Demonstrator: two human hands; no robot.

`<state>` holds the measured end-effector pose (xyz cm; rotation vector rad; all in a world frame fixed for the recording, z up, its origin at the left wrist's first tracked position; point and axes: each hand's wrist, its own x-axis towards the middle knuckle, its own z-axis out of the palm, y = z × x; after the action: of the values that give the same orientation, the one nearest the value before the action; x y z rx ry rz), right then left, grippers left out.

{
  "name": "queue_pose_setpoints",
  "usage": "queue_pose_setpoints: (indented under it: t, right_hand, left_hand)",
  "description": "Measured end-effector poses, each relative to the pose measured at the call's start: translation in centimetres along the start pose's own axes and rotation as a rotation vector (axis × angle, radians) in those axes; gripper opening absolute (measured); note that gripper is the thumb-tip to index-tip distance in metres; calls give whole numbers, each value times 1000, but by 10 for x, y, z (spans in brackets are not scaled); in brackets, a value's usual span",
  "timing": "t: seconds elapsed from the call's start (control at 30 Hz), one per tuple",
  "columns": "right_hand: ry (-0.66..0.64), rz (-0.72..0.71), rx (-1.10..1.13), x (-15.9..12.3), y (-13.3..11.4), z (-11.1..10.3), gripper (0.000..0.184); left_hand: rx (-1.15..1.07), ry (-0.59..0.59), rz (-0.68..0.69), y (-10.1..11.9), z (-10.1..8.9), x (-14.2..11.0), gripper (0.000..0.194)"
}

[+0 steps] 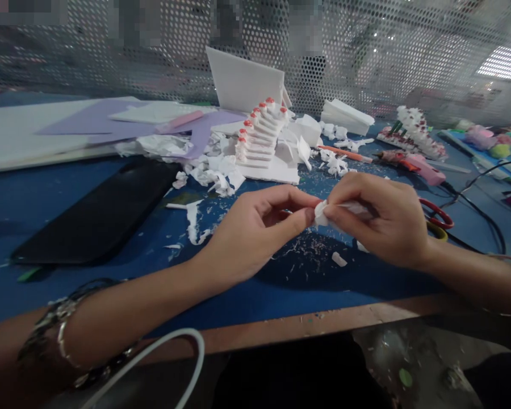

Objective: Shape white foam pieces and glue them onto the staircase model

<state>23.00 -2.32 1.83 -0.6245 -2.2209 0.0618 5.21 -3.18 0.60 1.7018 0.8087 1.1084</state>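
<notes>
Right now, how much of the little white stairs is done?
The white stairs look mostly built, with steps stacked and red bits on them. A small white piece is in hand, held by the right hand, the left hand's fingers at it. That piece isn't on the stairs, so adding it may be left; I can't tell if more is.

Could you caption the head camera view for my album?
Two hands, left and right, pinch white paper above a blue table strewn with scraps.
</notes>
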Motion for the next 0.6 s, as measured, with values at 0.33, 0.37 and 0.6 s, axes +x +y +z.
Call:
queue_pose_setpoints:
  t: [0.33,0.37,0.6]
  right_hand:
    - [-34,53,-18,-2,-3,1,9]
    - [-55,80,-10,-1,-3,0,10]
    - [-154,132,35,0,5,-9,13]
  left_hand:
    - [177,-7,90,-4,-3,-1,7]
    - [188,-5,100,-5,-4,0,6]
    - [330,35,257,-7,-13,5,8]
